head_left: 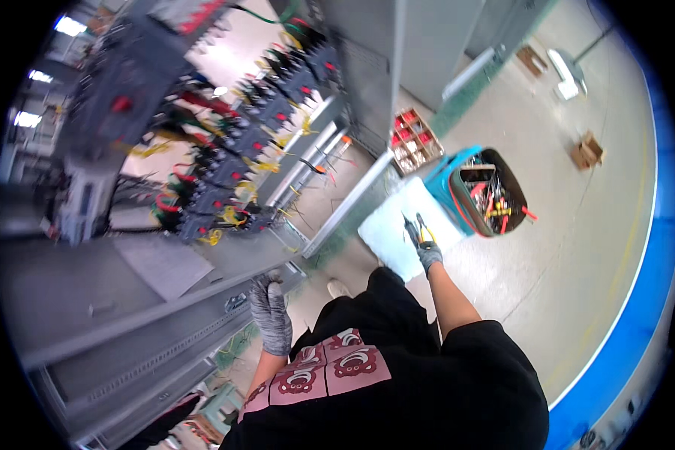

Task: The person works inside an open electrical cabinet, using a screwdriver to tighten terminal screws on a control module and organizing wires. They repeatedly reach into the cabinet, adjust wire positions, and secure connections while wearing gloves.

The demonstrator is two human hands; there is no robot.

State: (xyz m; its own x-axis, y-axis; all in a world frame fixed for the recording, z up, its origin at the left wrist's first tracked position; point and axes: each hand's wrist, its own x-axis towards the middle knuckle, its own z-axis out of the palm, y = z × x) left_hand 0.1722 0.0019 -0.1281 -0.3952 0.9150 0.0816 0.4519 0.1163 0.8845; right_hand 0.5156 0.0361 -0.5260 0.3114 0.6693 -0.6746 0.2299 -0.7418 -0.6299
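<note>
1. Pliers [415, 227], dark jaws with yellow-trimmed handles: held in the right hand [428, 255], low at the person's right side. Long axis runs up and slightly left in the head view, jaws pointing away from the body, handles buried in the palm.
2. Right hand, grey work glove: grip pressed together around the plier handles, arm stretched out and down toward the floor.
3. Left hand [268, 311], grey work glove: fingers curled over the front edge of the grey metal rail [165, 304] of the cabinet frame; grip pressed onto that rail. It is the nearer hand to the wiring; the pliers lie well apart from it, off to the right.
4. Wiring panel [232, 142]: rows of dark breaker-like blocks with red marks, yellow, green and red leads looping between them, up and left of the left hand.
5. White pad [397, 225]: lying on the floor directly behind the pliers.
6. Tool bag [480, 191], blue with a dark open mouth: on the floor just beyond the pad, full of red- and yellow-handled tools.
7. Parts tray [415, 140], red compartments: on the floor near the cabinet's foot.
8. Concrete floor [577, 247]: pale grey, a blue band along its right edge, a small brown box [586, 151] farther off.
</note>
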